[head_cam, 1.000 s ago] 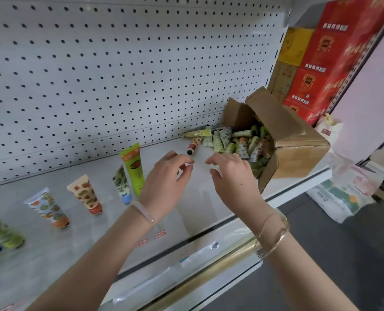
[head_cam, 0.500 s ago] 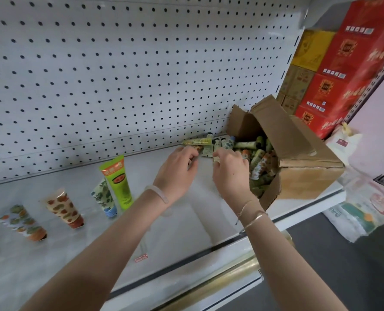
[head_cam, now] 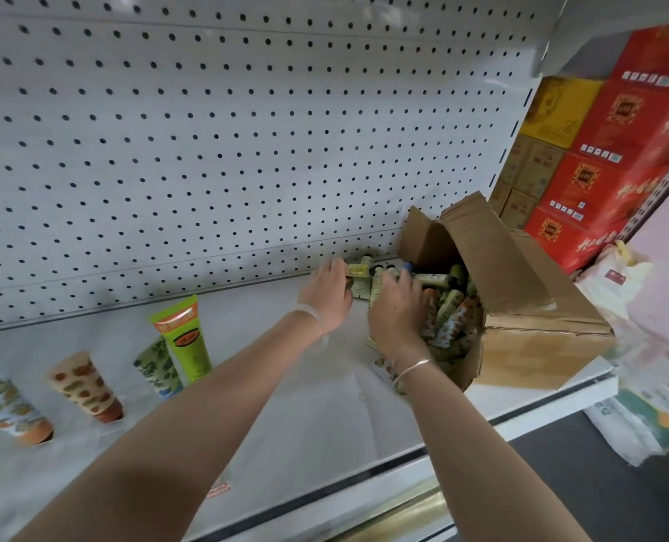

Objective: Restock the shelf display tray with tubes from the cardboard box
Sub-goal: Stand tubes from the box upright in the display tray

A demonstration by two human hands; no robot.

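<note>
Currently left hand (head_cam: pixel 327 295) and right hand (head_cam: pixel 397 311) are covering tubes (head_cam: pixel 449 307) at the cardboard box (head_cam: pixel 540 346), centre-right, grip unclear; tubes are looking light, soft, slick, so I'm favouring mid-body pinches.

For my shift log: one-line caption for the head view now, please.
Left hand and right hand reach among tubes spilling from the tipped cardboard box on the shelf.

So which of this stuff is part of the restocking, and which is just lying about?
Job: brown cardboard box, small printed tubes spilling from it, upright tubes on white shelf, left hand, right hand.
Lying about: stacked red cartons, yellow cartons, white plastic bags.
</note>
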